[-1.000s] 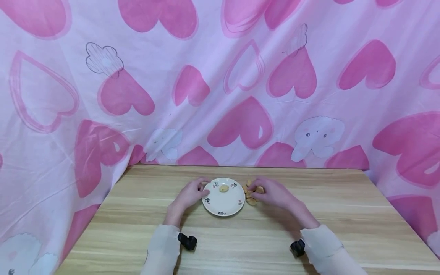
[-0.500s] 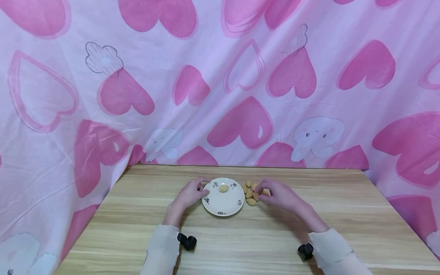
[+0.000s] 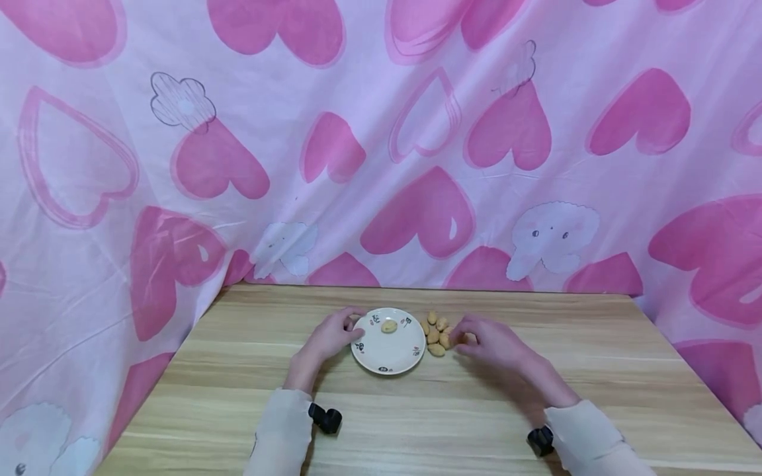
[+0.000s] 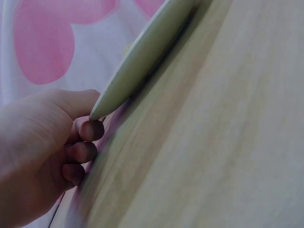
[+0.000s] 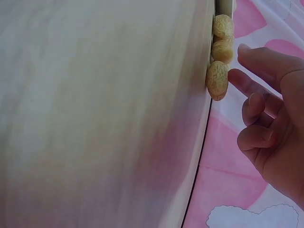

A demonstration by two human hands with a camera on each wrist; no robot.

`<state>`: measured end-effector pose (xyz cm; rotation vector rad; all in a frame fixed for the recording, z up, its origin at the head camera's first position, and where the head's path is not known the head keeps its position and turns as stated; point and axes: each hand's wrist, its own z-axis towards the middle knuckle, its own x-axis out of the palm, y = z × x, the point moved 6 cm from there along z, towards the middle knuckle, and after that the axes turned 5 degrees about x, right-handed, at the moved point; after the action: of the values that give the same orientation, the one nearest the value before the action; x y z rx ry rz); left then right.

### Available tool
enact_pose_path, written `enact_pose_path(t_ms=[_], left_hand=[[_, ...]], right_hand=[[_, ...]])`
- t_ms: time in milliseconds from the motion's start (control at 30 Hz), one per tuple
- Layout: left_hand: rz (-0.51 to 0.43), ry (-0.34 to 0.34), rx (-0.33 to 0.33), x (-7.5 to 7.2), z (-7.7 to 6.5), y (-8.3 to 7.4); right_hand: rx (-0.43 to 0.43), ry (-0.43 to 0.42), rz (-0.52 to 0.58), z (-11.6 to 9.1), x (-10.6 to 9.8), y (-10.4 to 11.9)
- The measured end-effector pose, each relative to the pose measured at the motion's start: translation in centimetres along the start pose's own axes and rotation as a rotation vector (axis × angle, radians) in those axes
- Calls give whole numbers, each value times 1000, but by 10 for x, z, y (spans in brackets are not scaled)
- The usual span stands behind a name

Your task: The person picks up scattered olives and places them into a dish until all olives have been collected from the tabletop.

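Observation:
My left hand (image 3: 331,335) pinches the left rim of a small round white plate (image 3: 387,357) with dark and red printed marks. The left wrist view shows the thumb over the rim and curled fingers (image 4: 88,153) below it. One peanut in its shell (image 3: 389,326) lies on the plate near its far rim. Several more unshelled peanuts (image 3: 433,336) are heaped on the table against the plate's right side. At the heap's right edge is my right hand (image 3: 494,340), thumb and forefinger apart, with a fingertip right at the nearest peanut (image 5: 218,80) and nothing held.
The wooden table (image 3: 411,430) ends at the back against a pink and white heart-patterned cloth (image 3: 417,211). Black wrist cameras sit at the left cuff (image 3: 325,419) and the right cuff (image 3: 540,441).
My right hand has drawn back to the right from over the peanuts, so more of the heap shows. The left hand, the plate and the peanut on it have stayed in place.

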<state>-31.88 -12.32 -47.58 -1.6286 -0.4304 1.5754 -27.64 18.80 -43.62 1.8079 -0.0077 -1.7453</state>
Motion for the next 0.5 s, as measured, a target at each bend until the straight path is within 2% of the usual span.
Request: enact_pose_path(t_ms=[500], left_hand=[[6, -3, 26, -1, -1, -1]], right_hand=[[-37, 16, -66, -4, -3, -6]])
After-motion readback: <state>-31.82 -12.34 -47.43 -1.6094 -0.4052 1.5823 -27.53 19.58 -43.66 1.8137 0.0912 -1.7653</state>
